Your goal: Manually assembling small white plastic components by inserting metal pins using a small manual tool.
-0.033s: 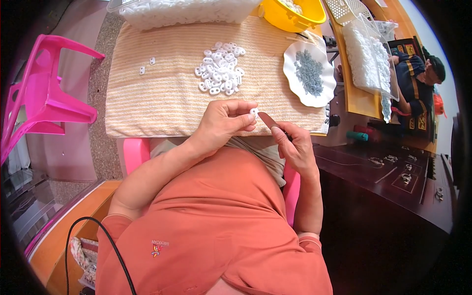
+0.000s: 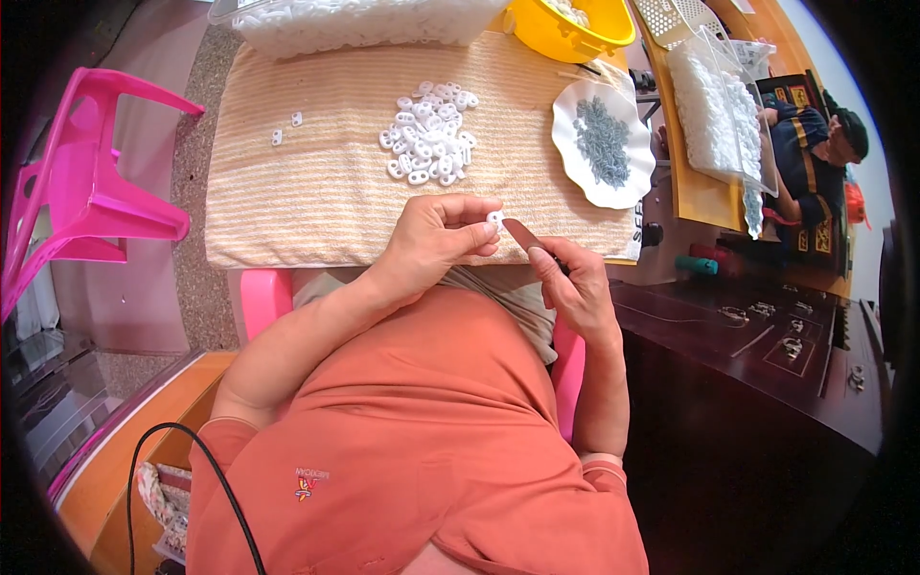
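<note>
White plastic piece (image 2: 494, 219) pinched in the curled left hand (image 2: 436, 240), fingertips closed on it. Right hand (image 2: 573, 283), just beside, grips a flat blade (image 2: 523, 234), tip toward the piece. Pile of pieces (image 2: 429, 132) lies beyond on the worktop (image 2: 316, 192).

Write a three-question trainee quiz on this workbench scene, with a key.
1. True or false: the left hand pinches a small white plastic piece in its fingers.
2. What does the scalloped white plate hold? A) grey metal bits B) red beads C) coins
3. Fill in: the pile of white pieces lies on a striped ___.

Key: 1 true. 2 A, grey metal bits. 3 towel. The right hand holds a thin flat tool beside the piece.
</note>
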### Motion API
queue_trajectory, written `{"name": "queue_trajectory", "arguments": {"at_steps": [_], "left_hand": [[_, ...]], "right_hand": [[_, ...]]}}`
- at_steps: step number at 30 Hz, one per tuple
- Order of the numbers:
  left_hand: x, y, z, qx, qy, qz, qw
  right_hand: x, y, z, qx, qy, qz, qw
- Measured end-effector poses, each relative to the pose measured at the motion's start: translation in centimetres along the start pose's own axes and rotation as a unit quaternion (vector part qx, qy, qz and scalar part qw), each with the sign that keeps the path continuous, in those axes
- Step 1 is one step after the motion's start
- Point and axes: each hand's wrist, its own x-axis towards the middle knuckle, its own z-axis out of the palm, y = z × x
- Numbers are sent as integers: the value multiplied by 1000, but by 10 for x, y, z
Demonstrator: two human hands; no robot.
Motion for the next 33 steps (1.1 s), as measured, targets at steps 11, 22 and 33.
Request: {"name": "queue_trajectory", "arguments": {"at_steps": [11,22,33], "left_hand": [[0,-1,-2,39,-17,6,999],[1,-3,-1,13,-5,15,1000],[2,-1,0,-34,6,-15,999]], "right_hand": [[1,5,-2,77,-33,36,996],[-1,-3,8,25,10,-30,999],[-2,3,18,41,41,-91,994]]}}
